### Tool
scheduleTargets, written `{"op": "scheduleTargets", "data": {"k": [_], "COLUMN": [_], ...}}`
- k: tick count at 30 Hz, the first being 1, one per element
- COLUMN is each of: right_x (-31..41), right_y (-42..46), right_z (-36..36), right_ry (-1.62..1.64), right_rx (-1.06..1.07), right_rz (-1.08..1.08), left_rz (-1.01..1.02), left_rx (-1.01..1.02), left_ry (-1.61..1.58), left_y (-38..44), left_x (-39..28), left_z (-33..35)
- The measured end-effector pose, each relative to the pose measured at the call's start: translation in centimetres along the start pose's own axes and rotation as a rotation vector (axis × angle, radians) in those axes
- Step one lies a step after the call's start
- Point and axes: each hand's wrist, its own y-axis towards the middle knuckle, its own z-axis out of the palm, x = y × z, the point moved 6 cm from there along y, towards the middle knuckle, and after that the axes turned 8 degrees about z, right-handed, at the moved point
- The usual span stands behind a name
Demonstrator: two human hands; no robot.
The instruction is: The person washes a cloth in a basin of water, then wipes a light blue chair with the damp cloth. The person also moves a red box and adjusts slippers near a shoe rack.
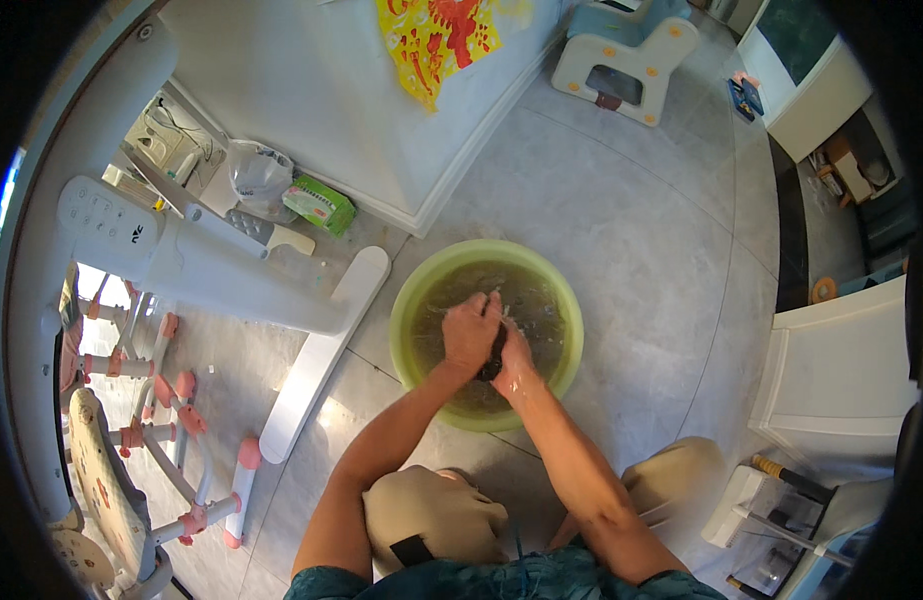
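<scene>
A round yellow-green plastic basin point(401, 330) of murky brown water point(532, 300) stands on the floor before me. Over its middle, my left hand point(472, 330) and my right hand point(515, 352) press together around a dark wet bundle point(493, 361). The bundle looks like cloth, but the hands cover most of it. Drops and wet shine show on the right wrist. Ripples and some light specks lie on the water around the fingers.
A white stand foot point(326, 356) lies left of the basin. Beyond it are a pink-and-white child's frame point(195, 420), a green tissue pack point(320, 204) and a plastic bag point(259, 176). A child's chair point(619, 67) stands ahead; a white cabinet point(836, 360) is at right.
</scene>
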Motion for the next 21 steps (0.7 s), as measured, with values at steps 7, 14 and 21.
{"op": "scheduleTargets", "data": {"k": [7, 14, 21], "right_x": [6.4, 5.5, 3.1], "right_y": [-2.2, -4.0, 3.6], "right_z": [-3.9, -1.5, -8.0], "right_ry": [-0.509, -1.769, -1.081], "right_rx": [-0.297, -0.371, -0.422], "right_rz": [-0.273, -0.533, -0.251], "left_rz": [0.127, 0.349, 0.094], "left_rx": [0.193, 0.492, 0.557], "left_ry": [0.249, 0.779, 0.252], "left_y": [0.6, -4.2, -4.2], "left_x": [2.8, 2.9, 9.2], "left_z": [-0.3, -1.7, 2.1]}}
